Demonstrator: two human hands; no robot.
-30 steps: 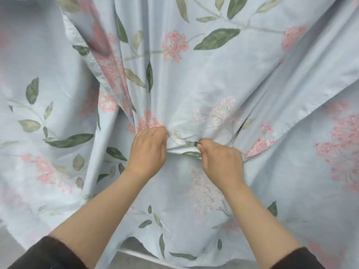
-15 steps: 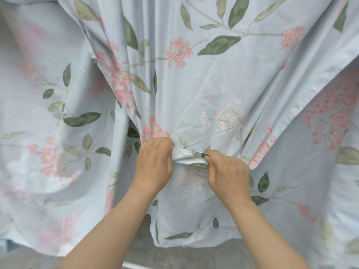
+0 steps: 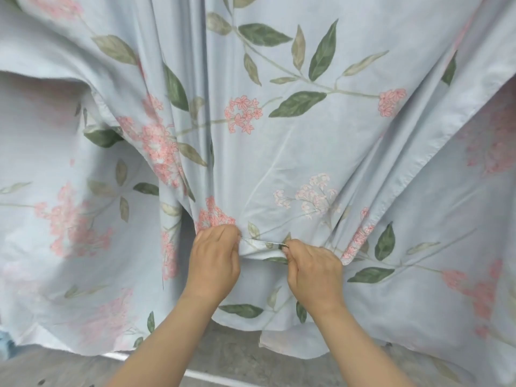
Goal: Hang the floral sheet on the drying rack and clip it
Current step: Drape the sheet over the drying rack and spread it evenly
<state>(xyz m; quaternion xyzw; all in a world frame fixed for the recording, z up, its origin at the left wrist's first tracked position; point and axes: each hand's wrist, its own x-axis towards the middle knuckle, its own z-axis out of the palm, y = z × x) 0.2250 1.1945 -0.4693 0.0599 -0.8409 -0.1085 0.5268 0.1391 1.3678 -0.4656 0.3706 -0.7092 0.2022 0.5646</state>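
The floral sheet (image 3: 279, 152), pale blue with pink flowers and green leaves, hangs in front of me and fills almost the whole view in folds. My left hand (image 3: 215, 261) and my right hand (image 3: 314, 270) each pinch the same stretch of the sheet's hem at the centre, a short taut edge running between them. Both hands have curled fingers closed on the fabric. The drying rack's upper bars and any clips are hidden behind or above the sheet.
Grey concrete floor (image 3: 229, 350) shows under the sheet's lower edge. A white bar (image 3: 212, 375) crosses low, near the floor between my forearms. A bit of blue object (image 3: 4, 344) sits at the far left edge.
The sheet's lower edge has risen, showing more grey floor beneath. My hands keep their grip on the hem and sit slightly lower and further right in view.
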